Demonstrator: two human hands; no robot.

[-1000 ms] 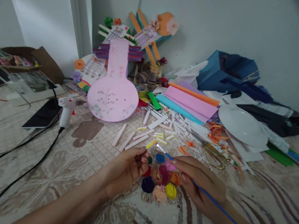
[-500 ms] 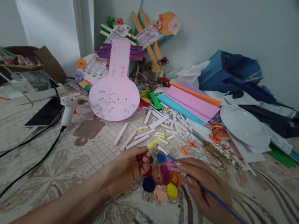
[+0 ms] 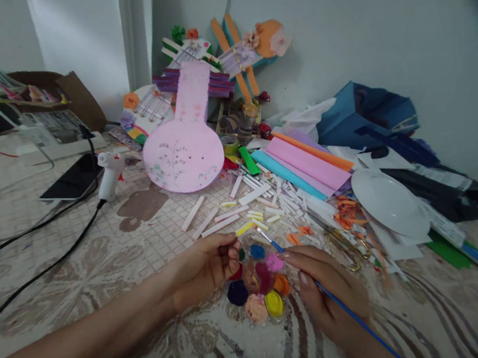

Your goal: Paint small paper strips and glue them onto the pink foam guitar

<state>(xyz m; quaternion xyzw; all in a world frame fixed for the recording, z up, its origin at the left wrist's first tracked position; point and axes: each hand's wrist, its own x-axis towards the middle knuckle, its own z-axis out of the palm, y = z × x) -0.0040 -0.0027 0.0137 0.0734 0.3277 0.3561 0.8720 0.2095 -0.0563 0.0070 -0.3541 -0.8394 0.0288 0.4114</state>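
Observation:
My left hand (image 3: 208, 267) is closed in a pinch on one end of a small yellow-painted strip (image 3: 245, 229), which points up and to the right. In my right hand (image 3: 328, 284) is a thin blue paintbrush (image 3: 346, 311), gripped like a pencil. Its bristle tip is just right of the strip, with a small gap between them. Under and between both hands sits a cluster of paint pots (image 3: 274, 303) in yellow, orange, pink, dark blue, red and other colours. My left fingers partly cover the pots on that side.
White and yellow strips (image 3: 222, 225) lie scattered beyond my hands. A pink round-bodied craft piece (image 3: 184, 156) stands behind them. At left are a white glue gun (image 3: 109, 176) and a phone (image 3: 71, 179); at right, scissors (image 3: 343, 247), coloured sheets (image 3: 307, 165) and a white plate (image 3: 390, 202).
The brush tip has shifted slightly right and up, away from the yellow strip. My right hand has moved a little right with it; my left hand keeps its place.

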